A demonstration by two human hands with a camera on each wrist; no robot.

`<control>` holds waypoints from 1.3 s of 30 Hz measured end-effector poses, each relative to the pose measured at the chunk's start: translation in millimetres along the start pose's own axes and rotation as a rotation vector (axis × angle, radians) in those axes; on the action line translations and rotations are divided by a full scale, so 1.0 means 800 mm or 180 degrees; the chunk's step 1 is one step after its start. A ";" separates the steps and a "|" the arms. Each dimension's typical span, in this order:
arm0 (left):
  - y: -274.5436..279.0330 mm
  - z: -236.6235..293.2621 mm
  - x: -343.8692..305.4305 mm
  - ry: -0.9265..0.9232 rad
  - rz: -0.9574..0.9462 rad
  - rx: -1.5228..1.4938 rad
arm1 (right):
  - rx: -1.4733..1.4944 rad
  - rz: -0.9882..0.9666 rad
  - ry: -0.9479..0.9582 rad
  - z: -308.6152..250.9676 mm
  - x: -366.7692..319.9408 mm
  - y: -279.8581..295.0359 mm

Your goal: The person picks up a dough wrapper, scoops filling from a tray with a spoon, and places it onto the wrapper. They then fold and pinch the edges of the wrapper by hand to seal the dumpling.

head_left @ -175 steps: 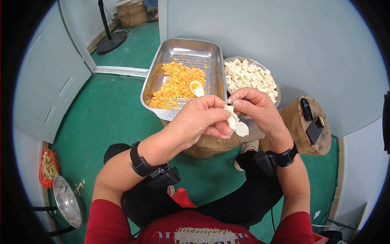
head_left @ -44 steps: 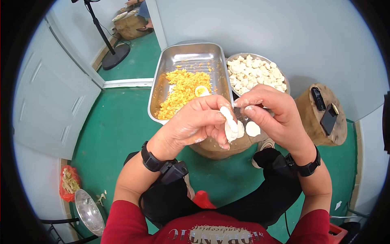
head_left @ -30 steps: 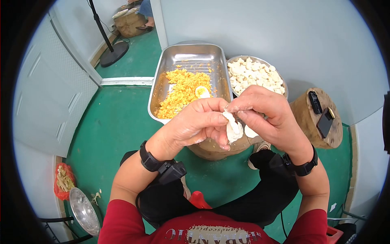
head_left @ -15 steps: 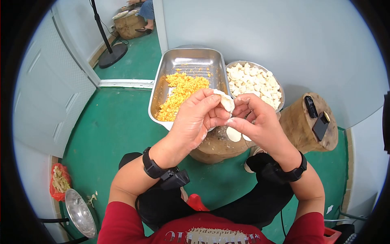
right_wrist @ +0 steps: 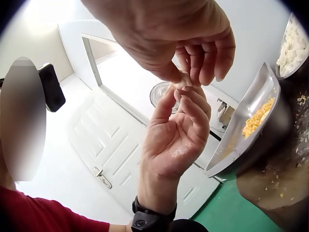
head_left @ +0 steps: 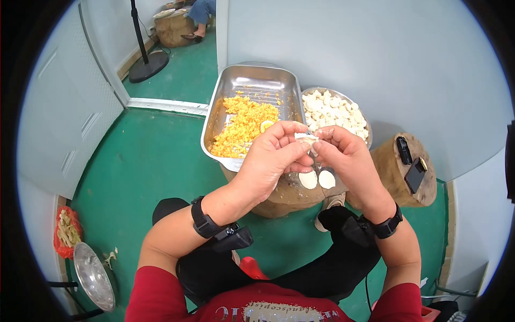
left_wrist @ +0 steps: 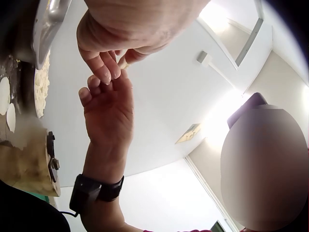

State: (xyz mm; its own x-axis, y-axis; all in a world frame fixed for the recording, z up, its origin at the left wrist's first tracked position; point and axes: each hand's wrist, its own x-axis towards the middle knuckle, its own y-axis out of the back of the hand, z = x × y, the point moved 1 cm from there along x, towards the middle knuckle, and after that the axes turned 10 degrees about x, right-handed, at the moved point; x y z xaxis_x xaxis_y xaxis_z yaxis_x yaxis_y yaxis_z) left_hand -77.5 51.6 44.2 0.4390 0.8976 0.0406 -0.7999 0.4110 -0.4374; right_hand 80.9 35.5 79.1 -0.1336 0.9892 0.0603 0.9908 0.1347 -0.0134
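Observation:
In the head view a small piece of white dough [head_left: 306, 138] is pinched between both hands, above the front of a wooden stump. The left hand [head_left: 272, 155] grips its left side with thumb and curled fingers; the right hand [head_left: 343, 155] pinches its right side. Two flat dough rounds [head_left: 308, 180] lie side by side on the stump [head_left: 279, 199] beneath. In the right wrist view the dough [right_wrist: 183, 81] shows between the fingertips of the two hands, which meet there.
Behind the hands stands a metal tray [head_left: 210, 144] with orange filling [head_left: 244, 118] and a partly hidden white spoon. Right of it is a bowl of shaped dough pieces [head_left: 335, 114]. Black devices [head_left: 416, 174] lie on another stump. At the left are a red bag [head_left: 66, 233] and metal bowl [head_left: 93, 276].
The right hand has closed in from beside the dough to pinch it. The dough's light inner face has turned, and both hands sit slightly further right in the head view.

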 end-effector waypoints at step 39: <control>-0.019 0.005 -0.034 -0.2059 -0.0199 0.0946 | -0.1852 0.0071 0.2158 -0.045 -0.046 -0.015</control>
State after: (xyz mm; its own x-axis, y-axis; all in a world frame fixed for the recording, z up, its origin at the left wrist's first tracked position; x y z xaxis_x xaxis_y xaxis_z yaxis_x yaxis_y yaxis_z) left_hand -78.9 21.7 53.7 0.2306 0.7477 0.6227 -0.8993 0.4082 -0.1571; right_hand 74.4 -4.9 113.3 -0.2555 0.7196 0.6457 0.8717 -0.1173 0.4758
